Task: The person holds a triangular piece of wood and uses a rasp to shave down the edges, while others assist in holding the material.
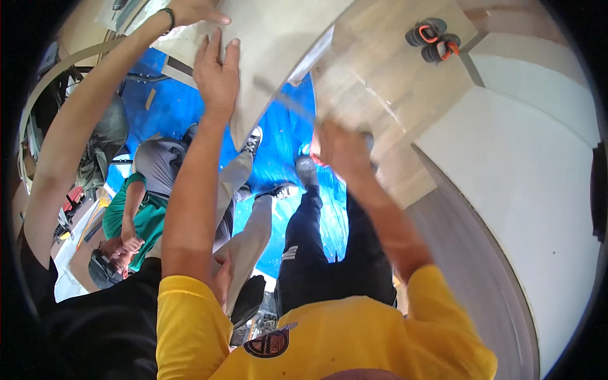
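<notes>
Head view: work at the edge of the board (278,44) ahead seems under way; how much is done or left, I cannot tell. The left hand (216,79) lies on it, fingers spread; the right hand (342,149) grips a blurred tool (292,106) across that edge, fingers curled. A co-worker's hand (195,11) is there too.

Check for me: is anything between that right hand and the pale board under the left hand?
Only a blurred, thin tool, held in the right hand and crossing the edge of the pale board in this view. Nothing else visible stands between them; the co-worker's hand is beyond the left hand.
</notes>
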Motion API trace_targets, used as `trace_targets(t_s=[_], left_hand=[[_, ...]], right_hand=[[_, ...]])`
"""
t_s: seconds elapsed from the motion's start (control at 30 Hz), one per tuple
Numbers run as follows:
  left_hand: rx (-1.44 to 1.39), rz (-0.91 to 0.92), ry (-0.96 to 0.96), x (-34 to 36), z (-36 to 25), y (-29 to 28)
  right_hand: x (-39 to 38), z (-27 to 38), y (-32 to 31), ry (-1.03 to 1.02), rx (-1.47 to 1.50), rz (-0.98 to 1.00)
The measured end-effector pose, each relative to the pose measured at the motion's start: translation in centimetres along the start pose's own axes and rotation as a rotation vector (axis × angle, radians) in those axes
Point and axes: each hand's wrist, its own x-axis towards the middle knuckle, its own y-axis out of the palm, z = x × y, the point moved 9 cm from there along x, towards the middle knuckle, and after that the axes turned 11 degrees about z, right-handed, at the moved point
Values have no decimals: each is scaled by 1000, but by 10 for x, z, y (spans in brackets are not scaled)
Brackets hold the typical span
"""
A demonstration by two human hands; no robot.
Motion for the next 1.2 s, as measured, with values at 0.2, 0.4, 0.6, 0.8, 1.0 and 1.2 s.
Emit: trace_targets(t_s=[0.2,0.4,0.6,0.8,1.0,1.2], left_hand=[[533,332,235,-56,-58,35],[519,230,72,-104,-63,32],[415,204,348,47,-183,123],[427,225,308,11,-152,124],[542,317,-201,-149,-55,27],[181,154,-541,-121,-55,-45]], right_hand=[[66,-76,-152,133,293,-503],[-80,-130,-42,272,547,-249],[-178,-207,2,540,624,-240],[-181,-234,-11,469,615,-280],[-128,-195,-44,279,481,-246],[-25,-129,-54,5,511,-125]])
